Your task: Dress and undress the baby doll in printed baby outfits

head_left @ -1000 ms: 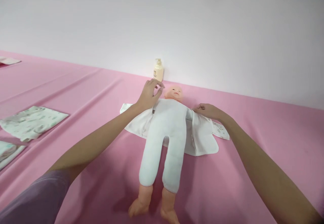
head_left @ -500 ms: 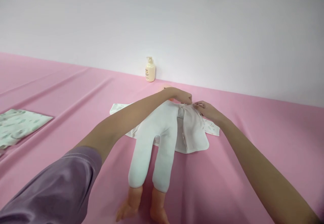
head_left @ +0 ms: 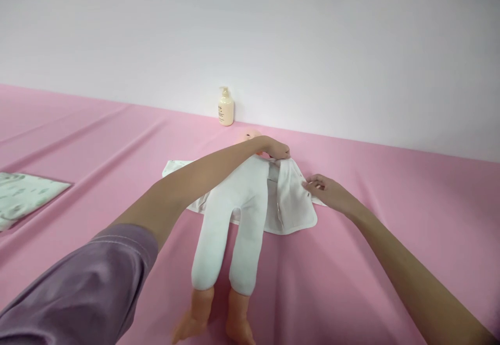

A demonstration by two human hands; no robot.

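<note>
A baby doll (head_left: 234, 215) in a white bodysuit lies on its back on the pink sheet, head toward the wall, bare feet toward me. An open white garment (head_left: 291, 204) is spread under it. My left hand (head_left: 275, 149) reaches across the doll's chest and pinches the garment's right flap near the collar. My right hand (head_left: 326, 190) rests at the flap's outer edge, fingers curled on the cloth. My left arm hides most of the doll's head.
A cream pump bottle (head_left: 225, 106) stands against the white wall behind the doll. A folded patterned cloth (head_left: 23, 196) lies at the far left on the pink sheet (head_left: 390, 220).
My left hand crossed from the doll's left shoulder to its right side and took the flap. My right hand slid down and outward along the flap's edge. The view shifted right.
</note>
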